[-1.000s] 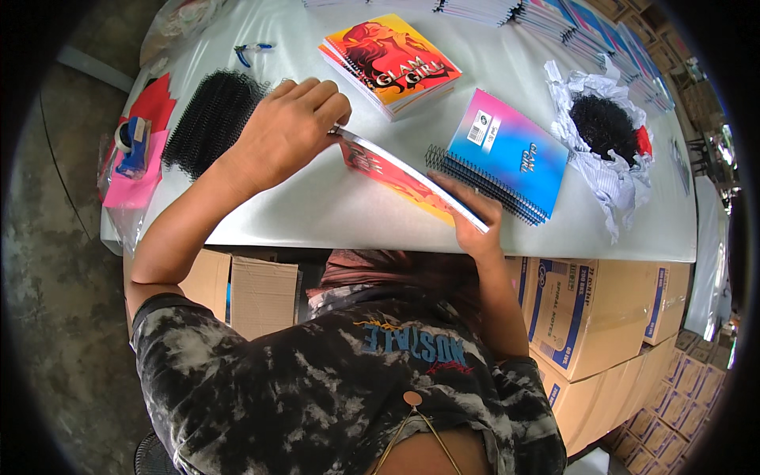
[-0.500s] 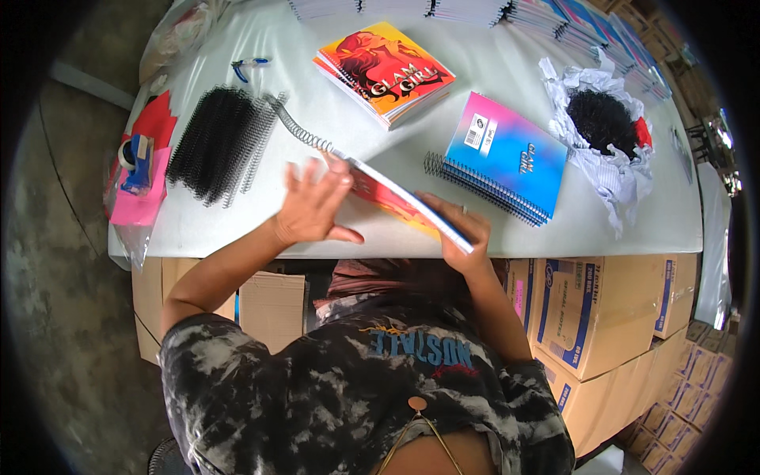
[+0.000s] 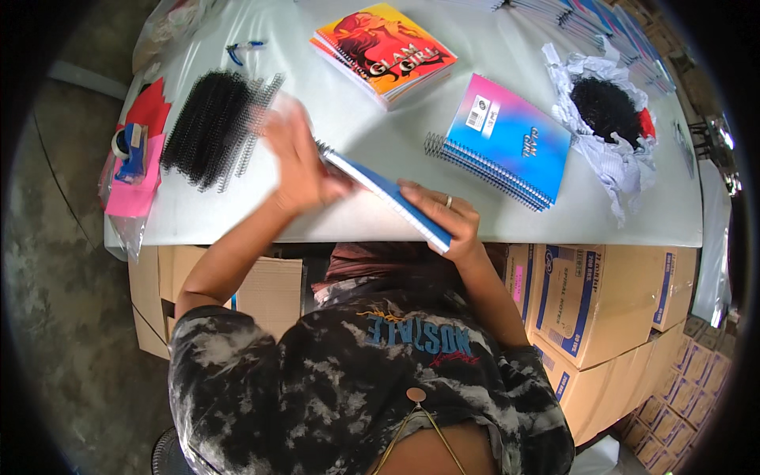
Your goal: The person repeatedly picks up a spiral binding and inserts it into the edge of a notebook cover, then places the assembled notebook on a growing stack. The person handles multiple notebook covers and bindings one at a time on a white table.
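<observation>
I hold a notebook (image 3: 388,194) on edge over the near side of the white table (image 3: 507,226); its blue cover and page block face me. My right hand (image 3: 439,218) grips its near end. My left hand (image 3: 297,162), blurred, is at the notebook's far end, where a wire spiral sticks out. A pile of black spiral coils (image 3: 210,127) lies to the left of that hand.
A stack of orange-red notebooks (image 3: 384,47) lies at the back, a pink-blue spiral notebook (image 3: 507,142) to the right. Crumpled paper with black scraps (image 3: 606,111) sits at far right. A tape dispenser on pink sheets (image 3: 131,150) is left. Cardboard boxes (image 3: 586,301) stand under the table.
The notebook has turned so its blue side now shows instead of the orange one. My left hand moved from the table's front back up to the notebook's spiral end.
</observation>
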A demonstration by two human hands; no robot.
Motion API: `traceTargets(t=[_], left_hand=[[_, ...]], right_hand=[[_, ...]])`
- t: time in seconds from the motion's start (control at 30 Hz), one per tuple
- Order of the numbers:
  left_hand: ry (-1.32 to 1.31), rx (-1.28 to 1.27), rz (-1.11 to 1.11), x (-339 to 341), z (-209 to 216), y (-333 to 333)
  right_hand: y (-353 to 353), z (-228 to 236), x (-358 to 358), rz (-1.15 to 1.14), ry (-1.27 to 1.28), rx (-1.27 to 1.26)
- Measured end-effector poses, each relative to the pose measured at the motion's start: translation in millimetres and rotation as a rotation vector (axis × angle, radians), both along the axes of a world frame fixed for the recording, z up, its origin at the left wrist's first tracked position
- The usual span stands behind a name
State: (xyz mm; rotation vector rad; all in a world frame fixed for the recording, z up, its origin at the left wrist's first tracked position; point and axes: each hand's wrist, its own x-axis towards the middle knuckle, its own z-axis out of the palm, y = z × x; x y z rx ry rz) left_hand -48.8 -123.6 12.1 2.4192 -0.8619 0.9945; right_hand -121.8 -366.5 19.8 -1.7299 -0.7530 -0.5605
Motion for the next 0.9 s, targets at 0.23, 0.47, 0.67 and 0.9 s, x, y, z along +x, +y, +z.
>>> traceTargets(t=[0.23, 0.47, 0.67, 0.9], left_hand=[[-0.304, -0.281, -0.167, 42, 54, 16], [-0.297, 0.105, -0.441, 6, 0, -2], [0.066, 0.128, -0.512, -30, -40, -21], [-0.089, -0.03, -0.366, 0, -15, -33]], right_hand=[[3, 0, -3, 0.016, -0.03, -0.053], [-3, -1, -5, -0.022, -0.068, -0.04], [-2, -12, 1, -0.126, 0.014, 0.059], [4, 2, -1, -0.083, -0.029, -0.018]])
